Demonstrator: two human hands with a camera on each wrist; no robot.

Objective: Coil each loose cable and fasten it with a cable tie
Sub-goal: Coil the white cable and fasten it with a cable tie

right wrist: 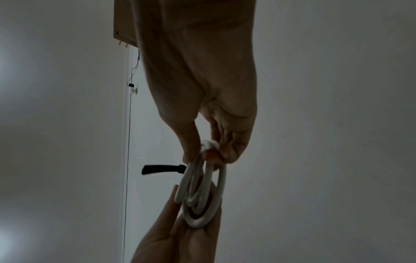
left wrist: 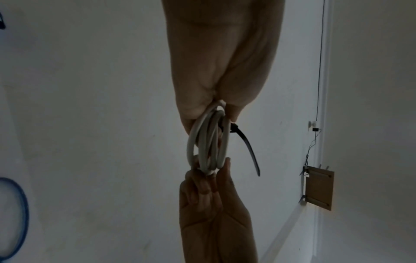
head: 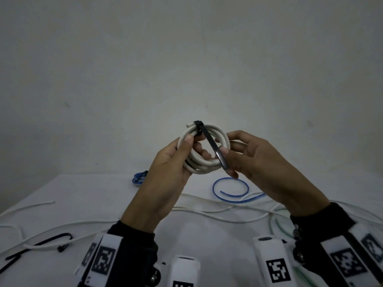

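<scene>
Gripping the coiled white cable [head: 204, 149] above the table [head: 83, 195], the left hand [head: 172, 168] pinches its rim; the right hand [head: 248, 160] clasps the opposite side, black cable tie [head: 213, 145] wrapped on top.

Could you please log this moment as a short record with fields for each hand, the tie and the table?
left hand: grips the white cable coil on one side
right hand: holds the coil's other side
cable tie: black, looped round the coil, tail free
table: loose white cables, loose blue cable, tied blue coil
</scene>
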